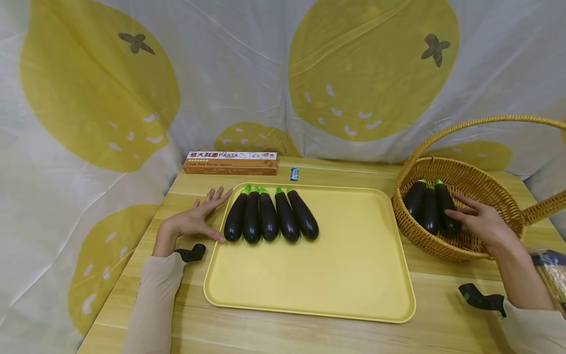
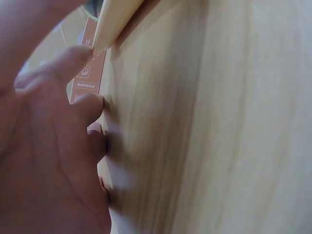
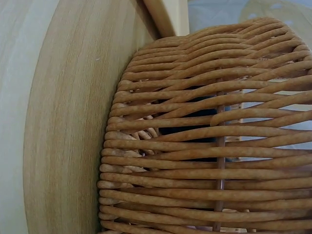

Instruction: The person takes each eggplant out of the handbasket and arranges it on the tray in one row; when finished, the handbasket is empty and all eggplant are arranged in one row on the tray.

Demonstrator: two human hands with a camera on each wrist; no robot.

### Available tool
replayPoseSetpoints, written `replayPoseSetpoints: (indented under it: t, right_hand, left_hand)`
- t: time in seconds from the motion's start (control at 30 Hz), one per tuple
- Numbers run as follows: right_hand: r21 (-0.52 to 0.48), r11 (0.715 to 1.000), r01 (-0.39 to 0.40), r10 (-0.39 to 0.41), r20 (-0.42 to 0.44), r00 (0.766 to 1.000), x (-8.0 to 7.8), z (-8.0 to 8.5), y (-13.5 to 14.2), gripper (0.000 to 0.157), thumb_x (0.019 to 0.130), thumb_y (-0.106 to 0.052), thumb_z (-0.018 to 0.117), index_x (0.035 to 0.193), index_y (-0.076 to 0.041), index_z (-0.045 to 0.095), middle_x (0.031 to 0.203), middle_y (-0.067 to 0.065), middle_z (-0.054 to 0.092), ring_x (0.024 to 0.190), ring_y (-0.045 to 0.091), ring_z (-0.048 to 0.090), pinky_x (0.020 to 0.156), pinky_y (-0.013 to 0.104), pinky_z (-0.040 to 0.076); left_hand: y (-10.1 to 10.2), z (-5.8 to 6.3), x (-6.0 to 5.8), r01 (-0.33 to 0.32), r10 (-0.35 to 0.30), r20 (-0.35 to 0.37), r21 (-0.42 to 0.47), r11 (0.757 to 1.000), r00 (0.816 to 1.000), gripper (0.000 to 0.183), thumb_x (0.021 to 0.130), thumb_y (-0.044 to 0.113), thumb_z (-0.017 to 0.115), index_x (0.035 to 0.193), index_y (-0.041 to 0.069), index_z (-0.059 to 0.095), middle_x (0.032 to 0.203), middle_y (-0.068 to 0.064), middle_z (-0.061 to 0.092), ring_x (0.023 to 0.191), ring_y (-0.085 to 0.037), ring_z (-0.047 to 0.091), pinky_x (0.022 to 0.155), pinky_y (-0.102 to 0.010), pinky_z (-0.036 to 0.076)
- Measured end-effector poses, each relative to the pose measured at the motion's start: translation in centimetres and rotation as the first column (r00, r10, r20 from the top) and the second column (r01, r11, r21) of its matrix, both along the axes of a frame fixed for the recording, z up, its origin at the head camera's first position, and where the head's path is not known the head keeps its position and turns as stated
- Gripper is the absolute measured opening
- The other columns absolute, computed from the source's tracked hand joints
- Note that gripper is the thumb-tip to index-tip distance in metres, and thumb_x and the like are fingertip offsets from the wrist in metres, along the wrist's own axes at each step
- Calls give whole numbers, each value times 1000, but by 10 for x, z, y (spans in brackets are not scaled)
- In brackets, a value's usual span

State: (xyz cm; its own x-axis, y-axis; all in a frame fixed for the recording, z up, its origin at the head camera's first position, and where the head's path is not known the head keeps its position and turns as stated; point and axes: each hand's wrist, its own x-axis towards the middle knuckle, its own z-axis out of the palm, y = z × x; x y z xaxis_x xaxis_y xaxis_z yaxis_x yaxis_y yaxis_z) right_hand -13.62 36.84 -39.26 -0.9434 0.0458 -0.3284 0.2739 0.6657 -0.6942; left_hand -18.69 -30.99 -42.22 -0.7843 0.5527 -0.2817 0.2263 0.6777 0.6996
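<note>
Head view: eggplant [image 1: 445, 201] apparently touches right hand [image 1: 483, 223].

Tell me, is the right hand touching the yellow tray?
Apart. The head view shows the right hand in the basket, with the basket's side between it and the yellow tray.

Fruit-print cloth [image 1: 261, 83] behind a wooden table [image 1: 309, 339]
Pale folds hang beyond the grip; light grain lies beneath it.

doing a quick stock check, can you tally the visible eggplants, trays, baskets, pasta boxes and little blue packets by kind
Tray: 1
Basket: 1
Pasta box: 1
Blue packet: 1
Eggplants: 8 (5 on tray, 3 in basket)
Total: 12
</note>
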Motion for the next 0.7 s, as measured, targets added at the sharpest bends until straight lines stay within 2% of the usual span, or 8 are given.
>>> replayPoseSetpoints:
  t: [0.2,0.4,0.53,0.57,0.63,0.7]
  right_hand:
    - [9,1000,-22,22,22,1000,0,1,0,75,111,-37,45,163,3,8,151,48,33,61,12,48,61,33,43]
    - [40,999,8,-8,2,1000,5,1,8,74,110,-35,45,162,6,12,150,49,33,59,11,47,54,34,41]
    - [66,998,-8,8,2,1000,4,2,13,76,110,-37,46,162,6,10,149,50,33,64,12,49,56,34,40]
    - [67,998,-20,20,11,1000,4,3,13,77,110,-39,45,162,6,9,151,50,31,73,18,57,61,36,43]
    - [69,997,-29,27,29,999,2,3,13,78,110,-43,41,163,4,8,135,46,50,74,21,56,63,38,42]
    - [70,997,-29,26,45,999,0,4,12,78,111,-46,38,163,3,9,106,28,66,73,22,55,64,38,42]
  left_hand:
    - [0,0,0,-2,2,-6,0,1000,1000,129,74,35,93,169,16,7,171,-23,-17,156,-45,-26,118,-76,-18]
    - [0,0,1,-6,6,0,-3,1000,1000,129,75,36,93,168,16,6,172,-22,-18,156,-44,-27,118,-75,-18]
    - [0,0,1,-9,9,1,-4,1000,1000,129,75,37,92,168,15,6,172,-22,-18,156,-44,-27,119,-75,-18]
    - [-1,0,1,-9,9,0,-4,1000,1000,129,75,37,92,168,15,6,172,-22,-18,156,-44,-27,118,-75,-18]
    - [-1,0,1,-8,8,0,-2,1000,1000,129,75,37,92,168,15,6,172,-22,-18,156,-44,-27,118,-75,-19]
    - [-1,0,1,-6,6,-1,-2,1000,1000,129,75,38,92,168,15,6,172,-22,-18,156,-44,-27,118,-75,-19]
